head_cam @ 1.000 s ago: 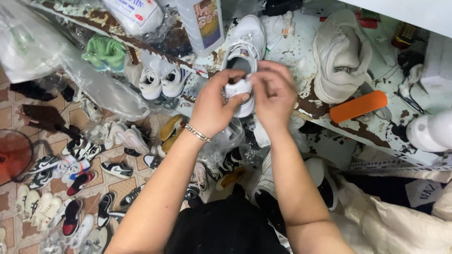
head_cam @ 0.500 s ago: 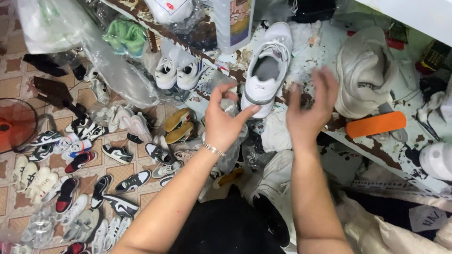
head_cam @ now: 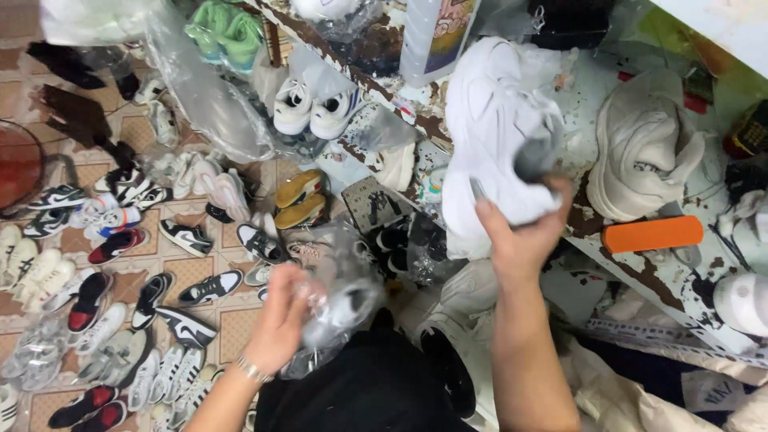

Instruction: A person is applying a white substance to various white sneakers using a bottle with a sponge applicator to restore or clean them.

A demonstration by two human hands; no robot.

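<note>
Sneaker (head_cam: 492, 136) in right hand (head_cam: 524, 236)

Even indoor light, soft shadows; motion blur on left hand (head_cam: 280, 320), bag glare.

1. Both forearms are bare from the wrist back toward the elbow, with no sleeve showing on either.
2. The left hand (head_cam: 280, 320) has a thin silvery bracelet (head_cam: 254, 370) of small links around the wrist, just behind the hand.
3. The right hand (head_cam: 524, 236) wears no ring, watch or glove that can be seen.
4. Between the two forearms, a black garment (head_cam: 364, 392) covers the body below.
</note>
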